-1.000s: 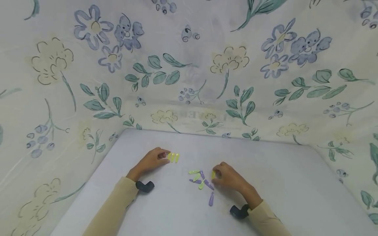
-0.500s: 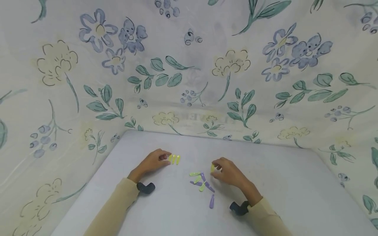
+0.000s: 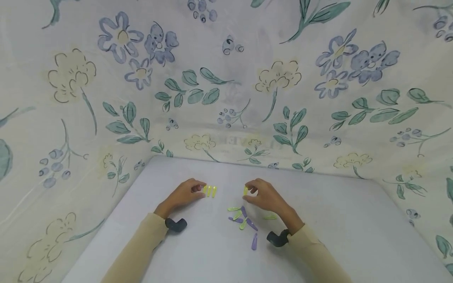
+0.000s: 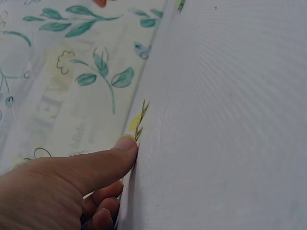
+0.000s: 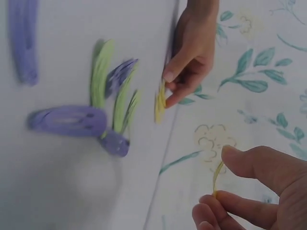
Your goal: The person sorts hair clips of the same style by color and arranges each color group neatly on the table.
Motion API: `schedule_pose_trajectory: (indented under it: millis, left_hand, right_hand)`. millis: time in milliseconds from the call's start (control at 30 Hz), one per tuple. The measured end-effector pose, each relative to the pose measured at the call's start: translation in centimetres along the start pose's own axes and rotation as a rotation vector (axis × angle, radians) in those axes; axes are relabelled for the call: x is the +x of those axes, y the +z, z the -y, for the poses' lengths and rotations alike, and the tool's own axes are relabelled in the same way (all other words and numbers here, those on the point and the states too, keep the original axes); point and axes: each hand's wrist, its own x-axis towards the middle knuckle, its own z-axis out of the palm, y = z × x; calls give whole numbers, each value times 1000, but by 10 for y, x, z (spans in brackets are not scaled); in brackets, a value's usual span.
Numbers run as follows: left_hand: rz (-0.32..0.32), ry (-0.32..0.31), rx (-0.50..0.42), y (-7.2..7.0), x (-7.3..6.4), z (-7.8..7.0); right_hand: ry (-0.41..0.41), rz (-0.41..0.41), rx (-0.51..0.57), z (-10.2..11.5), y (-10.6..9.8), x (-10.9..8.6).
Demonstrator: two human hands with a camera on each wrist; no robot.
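My left hand (image 3: 185,193) rests at a short row of yellow snap hair clips (image 3: 214,192), thumb and forefinger pinching the leftmost one at its two ends. In the left wrist view the thumb lies right at the yellow clips (image 4: 140,120). To the right of that row, my right hand (image 3: 264,194) holds another yellow hair clip (image 3: 245,191) between thumb and fingertips. The right wrist view shows this clip (image 5: 217,178) held by its ends, bowed side visible. Nearer the body lies a loose pile of green hair clips (image 3: 233,209) and purple hair clips (image 3: 252,224).
One purple clip (image 3: 254,241) lies apart in front of the pile. A single green clip (image 3: 270,217) lies by the right wrist. The white table (image 3: 198,251) meets a floral-patterned sheet (image 3: 226,94) at the back and sides. Each wrist wears a black camera mount (image 3: 176,225).
My right hand has moved left and away from the body with the yellow clip, uncovering a green clip near its wrist. The left hand stays at the row.
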Motion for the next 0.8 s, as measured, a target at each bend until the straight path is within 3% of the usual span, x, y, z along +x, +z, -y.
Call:
schedule_pose_trajectory:
  millis: [200, 567, 800]
  left_hand:
    - [10, -2, 12, 2, 0, -1]
    - [20, -16, 25, 3, -3, -2]
    - [-1, 7, 48, 1, 2, 1]
  right_hand:
    - [-37, 20, 19, 12, 6, 12]
    - [35, 98, 57, 24, 26, 33]
    - [17, 125, 81, 26, 37, 51]
